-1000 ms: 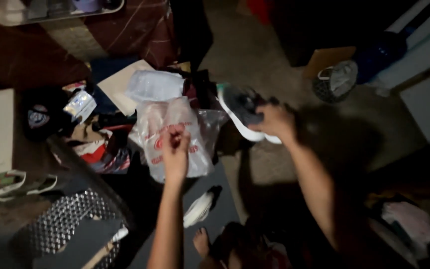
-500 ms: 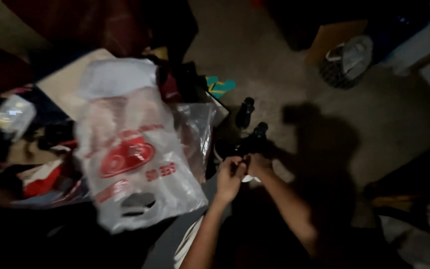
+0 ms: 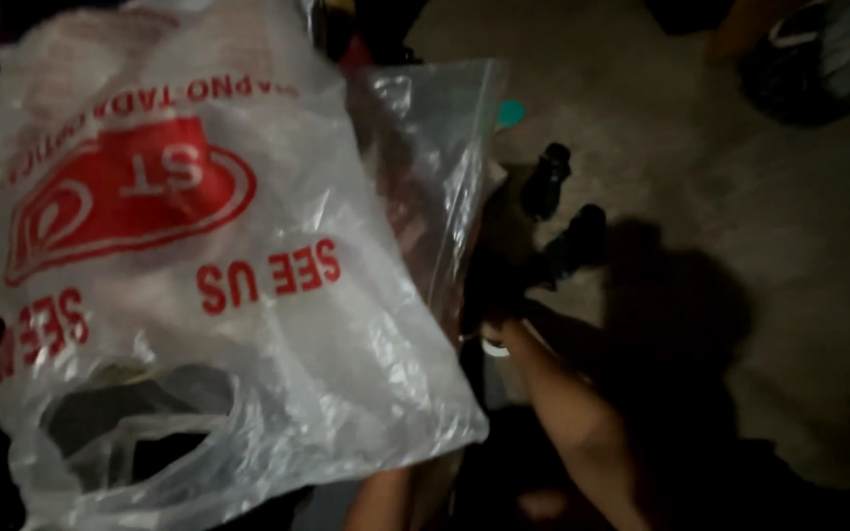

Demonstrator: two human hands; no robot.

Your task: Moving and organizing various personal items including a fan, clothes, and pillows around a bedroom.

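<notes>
While a white bag (image 3: 218, 265) with red print is now looming across the left of the view, closer than a moment ago, the right hand (image 3: 504, 324) is reaching into dark shoes (image 3: 553, 211) on the floor (image 3: 700, 128); its fingers are too shadowed to tell, and the left hand is hidden behind the bag.

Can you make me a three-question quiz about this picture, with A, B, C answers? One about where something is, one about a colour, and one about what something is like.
1. Where is the white plastic bag?
A. left of the forearm
B. right of the forearm
C. under the forearm

2. What colour is the print on the bag?
A. green
B. red
C. blue

3. How does the clear plastic bag look?
A. folded flat
B. rolled up tight
C. crinkled and see-through

Answers: 1 A, the bag fills the left and the forearm is on the right. 2 B, the shapes on it are red. 3 C, it is creased and things show through.
</notes>
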